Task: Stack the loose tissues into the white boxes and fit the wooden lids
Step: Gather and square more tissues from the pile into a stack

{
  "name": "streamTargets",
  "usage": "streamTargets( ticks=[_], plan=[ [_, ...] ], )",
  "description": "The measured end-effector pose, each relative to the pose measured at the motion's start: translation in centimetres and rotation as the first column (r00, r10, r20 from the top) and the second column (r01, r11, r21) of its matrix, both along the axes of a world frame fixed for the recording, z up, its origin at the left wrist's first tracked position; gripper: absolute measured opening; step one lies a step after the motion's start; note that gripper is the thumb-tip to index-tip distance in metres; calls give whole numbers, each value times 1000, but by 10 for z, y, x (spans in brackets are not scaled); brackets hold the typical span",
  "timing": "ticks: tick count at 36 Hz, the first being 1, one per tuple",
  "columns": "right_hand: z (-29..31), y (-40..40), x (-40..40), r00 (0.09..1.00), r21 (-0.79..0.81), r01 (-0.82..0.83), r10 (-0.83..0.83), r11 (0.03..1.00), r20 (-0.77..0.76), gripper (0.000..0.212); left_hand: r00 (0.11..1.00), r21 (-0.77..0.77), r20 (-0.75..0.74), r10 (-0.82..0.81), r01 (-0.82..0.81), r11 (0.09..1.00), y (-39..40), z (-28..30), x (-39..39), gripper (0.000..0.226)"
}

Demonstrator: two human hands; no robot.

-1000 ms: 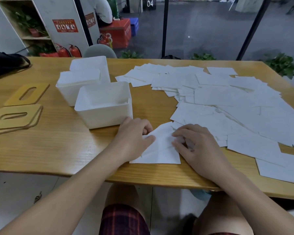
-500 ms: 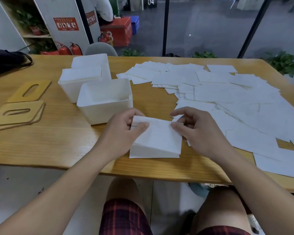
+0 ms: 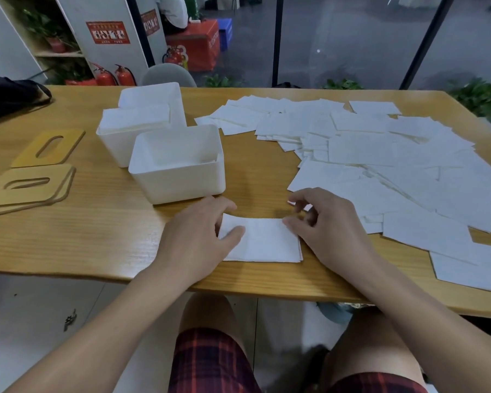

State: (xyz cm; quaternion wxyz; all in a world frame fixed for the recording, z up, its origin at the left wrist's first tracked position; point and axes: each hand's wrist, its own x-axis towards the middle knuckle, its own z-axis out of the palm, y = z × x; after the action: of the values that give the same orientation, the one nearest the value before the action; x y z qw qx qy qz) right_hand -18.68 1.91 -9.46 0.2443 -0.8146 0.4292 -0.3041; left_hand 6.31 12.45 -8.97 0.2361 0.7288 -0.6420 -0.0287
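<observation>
- A small stack of tissues [image 3: 262, 239] lies flat near the table's [image 3: 97, 236] front edge, just in front of the nearest white box [image 3: 179, 165].
- The left hand [image 3: 196, 236] pinches the stack's left end, thumb on top and fingers curled over its far edge.
- The right hand [image 3: 326, 225] has its thumb touching the stack's right end; whether its curled fingers grip anything cannot be told.
- The nearest white box is open, with only a low layer of tissues at the bottom.
- Behind and left of it, touching, a second box [image 3: 119, 137] is filled to the rim with tissues.
- A third box [image 3: 153, 95] stands behind that; its contents are unclear.
- Left of the nearest box lie the wooden lids [image 3: 31, 182], slotted, two overlapping and one farther back.
- Right of the nearest box, loose tissues [image 3: 380, 154] spread widely across the table.
</observation>
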Motion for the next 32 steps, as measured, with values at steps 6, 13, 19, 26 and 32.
streamTargets(
  ticks=[6,13,19,26,32],
  plan=[
    [5,3,-40,995,-109,49,-59,993,-85,15,981,-60,61,-183,187,981,-3,-4,-6,31],
    [-5,8,-66,993,-96,44,-54,994,-103,19,958,27,-79,-277,280,960,-25,-8,-25,28],
    [-9,8,-64,992,-97,45,-56,994,-114,7,959,5,-28,-283,283,959,-34,-9,-36,26],
    [-1,6,-63,995,-61,68,-72,996,-68,8,962,-43,88,-260,265,963,-33,-6,-50,22],
    [-2,9,-69,983,-114,-53,31,992,-183,10,950,-14,103,-294,297,955,-34,2,-53,22]
  ],
)
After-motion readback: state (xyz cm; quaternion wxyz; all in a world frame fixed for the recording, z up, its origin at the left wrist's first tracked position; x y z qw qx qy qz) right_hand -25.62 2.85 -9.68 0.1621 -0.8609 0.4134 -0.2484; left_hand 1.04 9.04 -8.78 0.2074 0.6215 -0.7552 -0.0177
